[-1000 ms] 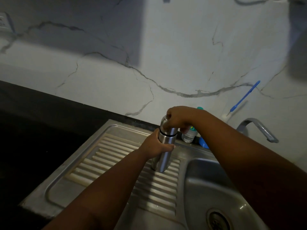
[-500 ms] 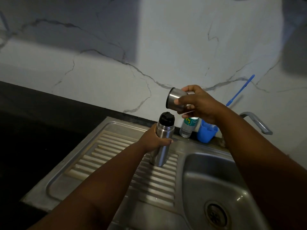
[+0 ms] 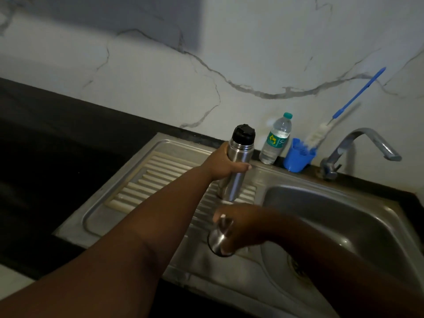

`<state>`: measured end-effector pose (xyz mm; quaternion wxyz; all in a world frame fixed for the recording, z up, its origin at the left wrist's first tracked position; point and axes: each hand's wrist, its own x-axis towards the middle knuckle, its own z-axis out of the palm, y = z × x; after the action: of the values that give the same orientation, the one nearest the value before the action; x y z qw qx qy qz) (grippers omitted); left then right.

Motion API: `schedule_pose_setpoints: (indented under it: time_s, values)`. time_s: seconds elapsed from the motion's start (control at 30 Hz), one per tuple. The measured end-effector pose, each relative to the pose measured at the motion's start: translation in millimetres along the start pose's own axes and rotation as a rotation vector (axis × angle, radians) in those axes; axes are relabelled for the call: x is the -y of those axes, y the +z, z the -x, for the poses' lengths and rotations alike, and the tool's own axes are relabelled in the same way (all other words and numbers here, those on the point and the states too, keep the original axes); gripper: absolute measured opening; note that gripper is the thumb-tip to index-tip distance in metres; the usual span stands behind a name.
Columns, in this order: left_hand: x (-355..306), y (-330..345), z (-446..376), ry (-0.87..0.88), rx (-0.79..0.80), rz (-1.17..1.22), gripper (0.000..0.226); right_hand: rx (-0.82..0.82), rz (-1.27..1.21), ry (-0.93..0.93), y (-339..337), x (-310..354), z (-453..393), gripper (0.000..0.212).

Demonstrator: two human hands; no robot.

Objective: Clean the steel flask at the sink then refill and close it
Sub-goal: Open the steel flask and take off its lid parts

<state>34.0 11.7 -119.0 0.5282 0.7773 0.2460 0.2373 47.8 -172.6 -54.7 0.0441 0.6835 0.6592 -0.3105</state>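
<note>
The steel flask (image 3: 238, 161) stands upright on the ribbed drainboard (image 3: 160, 180) of the sink. Its black inner stopper (image 3: 243, 132) is on and its steel cup cap is off. My left hand (image 3: 223, 165) grips the flask around its upper body. My right hand (image 3: 241, 228) holds the steel cup cap (image 3: 219, 239) low over the near part of the drainboard, just left of the basin (image 3: 344, 226). Whether the cap touches the steel surface I cannot tell.
A small plastic water bottle (image 3: 276, 140) and a blue cup (image 3: 297, 157) holding a blue-handled bottle brush (image 3: 358, 95) stand against the marble wall behind the sink. The tap (image 3: 360, 145) arches over the basin's far right. Dark countertop (image 3: 46, 145) lies left.
My right hand unscrewed the steel cap, lifted it off the flask, then carried it down to the near drainboard. My left hand kept its grip on the flask.
</note>
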Motion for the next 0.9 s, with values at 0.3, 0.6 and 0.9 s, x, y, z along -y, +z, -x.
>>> schedule_pose_setpoints:
  time_s: [0.3, 0.6, 0.9]
  values:
    - [3.7, 0.3, -2.7, 0.008, 0.009, 0.048, 0.073, 0.000, 0.071, 0.002, 55.5, -15.8, -6.4, 0.055]
    - [3.8, -0.9, -1.5, 0.014, 0.017, 0.045, 0.075, 0.037, 0.046, 0.045, 54.9, -12.5, -10.9, 0.072]
    - [-3.3, 1.6, 3.3, -0.001, -0.020, 0.078, 0.082, -0.502, -0.164, 0.042, -58.1, -39.4, 7.8, 0.025]
